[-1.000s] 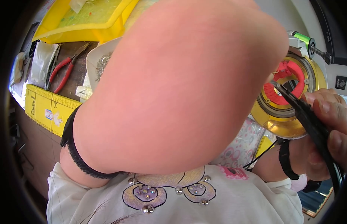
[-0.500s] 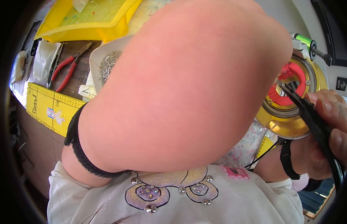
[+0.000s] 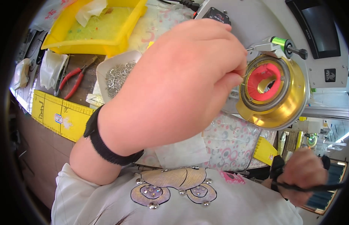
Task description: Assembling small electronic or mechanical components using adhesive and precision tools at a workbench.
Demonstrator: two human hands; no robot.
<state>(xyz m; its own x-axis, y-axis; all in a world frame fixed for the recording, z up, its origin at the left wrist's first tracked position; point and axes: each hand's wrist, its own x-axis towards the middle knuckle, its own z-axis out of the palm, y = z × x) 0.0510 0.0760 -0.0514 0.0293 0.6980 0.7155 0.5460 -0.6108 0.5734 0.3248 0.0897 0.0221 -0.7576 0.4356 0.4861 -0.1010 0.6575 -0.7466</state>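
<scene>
My left hand (image 3: 193, 71) reaches across the middle of the view, thumb and finger pinched on a thin gold-coloured wire piece (image 3: 243, 76). Its fingertips are at the left side of a round gold machine head (image 3: 292, 90) with a red ring-shaped insert (image 3: 253, 82) around a central opening. Down at the lower right is my right hand (image 3: 303, 168), smeared by motion, its fingers curled. A long black-handled tool (image 3: 313, 187) lies across it; the tip cannot be made out. Black bands circle both wrists.
Left of my forearm stands a white tray of silver wire loops (image 3: 114, 80). Red-handled pliers (image 3: 74, 80) lie beside it, near a yellow ruler-marked strip (image 3: 62, 116). A yellow bin (image 3: 103, 47) is behind. A dark screen (image 3: 320, 28) stands at the upper right.
My left hand has moved lower and farther from the view, uncovering more of the machine. My right hand has drawn down away from the red insert with the black-handled tool.
</scene>
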